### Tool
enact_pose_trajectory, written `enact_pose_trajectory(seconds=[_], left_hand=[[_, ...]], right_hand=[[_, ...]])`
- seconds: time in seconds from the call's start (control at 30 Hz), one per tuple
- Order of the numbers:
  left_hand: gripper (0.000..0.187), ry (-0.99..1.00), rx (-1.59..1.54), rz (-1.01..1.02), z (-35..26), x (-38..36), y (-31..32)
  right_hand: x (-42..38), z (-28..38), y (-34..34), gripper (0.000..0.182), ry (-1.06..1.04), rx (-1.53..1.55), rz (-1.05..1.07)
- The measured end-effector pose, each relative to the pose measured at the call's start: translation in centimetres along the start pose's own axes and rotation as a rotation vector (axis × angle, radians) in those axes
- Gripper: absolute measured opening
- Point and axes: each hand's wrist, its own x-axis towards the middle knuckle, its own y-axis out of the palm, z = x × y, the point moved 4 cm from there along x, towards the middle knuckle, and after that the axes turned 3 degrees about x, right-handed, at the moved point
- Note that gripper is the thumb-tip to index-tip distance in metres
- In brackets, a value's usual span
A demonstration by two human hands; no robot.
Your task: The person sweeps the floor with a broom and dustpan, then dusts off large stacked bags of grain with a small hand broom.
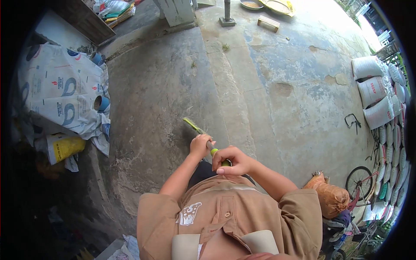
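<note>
In front of my belly, both hands hold one slim rod-like tool. My left hand (200,146) is wrapped round its middle. Beyond that hand a bright green end (190,124) sticks out toward the floor, with thin wispy fibres beside it. My right hand (233,161) grips the near end, close to my shirt, where a dark green, rounded part of the handle (225,163) shows between the fingers. Between the two hands a yellow-green band (214,151) is visible on the tool. Its exact kind cannot be made out.
White printed sheeting (65,86) covers a pile at the left, above a yellow bag (67,148). White sacks (372,91) are stacked at the right, near a bicycle wheel (359,182) and an orange-brown sack (329,197). A small wooden stool (268,23) and a post base (227,21) stand ahead.
</note>
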Motion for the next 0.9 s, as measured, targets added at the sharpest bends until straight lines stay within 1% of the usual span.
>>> enact_pose_trajectory(seconds=[0.07,0.13,0.17,0.2,0.23,0.27,0.3,0.33,0.37,0.4,0.43,0.47,0.5,0.57,0.6,0.63,0.67,0.7,0.73,0.77,0.8,0.83,0.87,0.9], left_hand=[[0.014,-0.157,0.049,0.042,3.7,-1.1,-0.8],[0.012,-0.298,0.108,0.072,8.1,-2.4,-0.6],[0.011,-0.356,0.157,0.091,10.2,-2.8,-0.3],[0.011,-0.351,0.16,0.095,12.6,-2.9,0.6],[0.009,-0.405,0.135,0.093,15.3,-2.9,1.7],[0.008,-0.459,0.111,0.092,17.7,-2.5,2.5],[0.007,-0.431,0.138,0.091,18.6,-1.6,3.0],[0.008,-0.442,0.098,0.08,18.8,-0.3,3.2],[0.009,-0.45,0.056,0.067,18.7,1.5,3.8],[0.01,-0.403,-0.021,0.083,18.8,3.5,5.2],[0.012,-0.293,-0.096,0.031,17.5,5.6,5.4],[0.014,-0.23,-0.186,-0.011,17.4,7.7,7.3],[0.015,-0.149,-0.37,-0.025,14.7,10.0,5.9],[0.01,-0.035,-0.569,-0.066,12.1,14.3,6.0],[0.009,0.009,-0.582,-0.042,11.5,16.3,6.5],[0.008,0.065,-0.607,-0.028,11.2,18.0,6.8],[0.008,0.065,-0.609,-0.023,10.9,19.3,6.2],[0.007,0.088,-0.544,0.048,10.2,20.6,5.2],[0.007,0.113,-0.476,0.121,9.6,21.6,4.0],[0.007,0.122,-0.475,0.128,9.2,22.5,2.5],[0.008,0.144,-0.39,0.154,8.8,23.1,1.1],[0.009,0.166,-0.306,0.18,8.6,23.3,0.0],[0.009,0.171,-0.308,0.186,8.8,23.3,-1.2],[0.01,0.22,-0.209,0.231,9.1,23.3,-2.3]], right_hand=[[1.6,-1.9,-0.7,0.018,0.018,0.05,-0.015],[3.2,-5.6,-0.9,0.021,0.175,0.204,-0.175],[4.3,-7.4,-0.9,0.021,0.169,0.205,-0.182],[5.3,-9.6,-1.3,0.022,0.238,0.174,-0.278],[6.1,-10.9,-1.7,0.024,0.308,0.143,-0.371],[7.0,-11.3,-2.0,0.024,0.304,0.146,-0.374],[7.8,-11.5,-2.7,0.024,0.286,0.1,-0.477],[8.6,-11.9,-3.2,0.025,0.269,0.059,-0.584],[9.2,-12.7,-4.0,0.024,0.268,-0.02,-0.633],[9.8,-12.6,-4.3,0.024,0.266,-0.02,-0.639],[10.3,-11.8,-4.5,0.021,0.293,-0.201,-0.651],[11.1,-10.8,-5.0,0.018,0.321,-0.383,-0.658],[12.1,-9.8,-5.4,0.018,0.327,-0.384,-0.661],[14.0,-7.4,-5.8,0.014,0.195,-0.631,-0.682],[14.5,-7.5,-6.3,0.014,0.208,-0.629,-0.686],[15.1,-7.4,-6.5,0.013,0.17,-0.665,-0.619],[15.7,-7.4,-6.7,0.012,0.124,-0.702,-0.554],[16.0,-7.7,-7.1,0.012,0.107,-0.638,-0.54],[16.7,-7.3,-7.5,0.012,0.103,-0.64,-0.55],[17.5,-6.5,-7.8,0.012,0.081,-0.582,-0.495],[18.2,-5.7,-8.1,0.012,0.061,-0.524,-0.441],[18.4,-4.9,-8.6,0.012,0.063,-0.524,-0.452],[18.7,-4.3,-9.0,0.012,0.106,-0.434,-0.398],[19.1,-4.0,-9.5,0.013,0.147,-0.346,-0.342]])
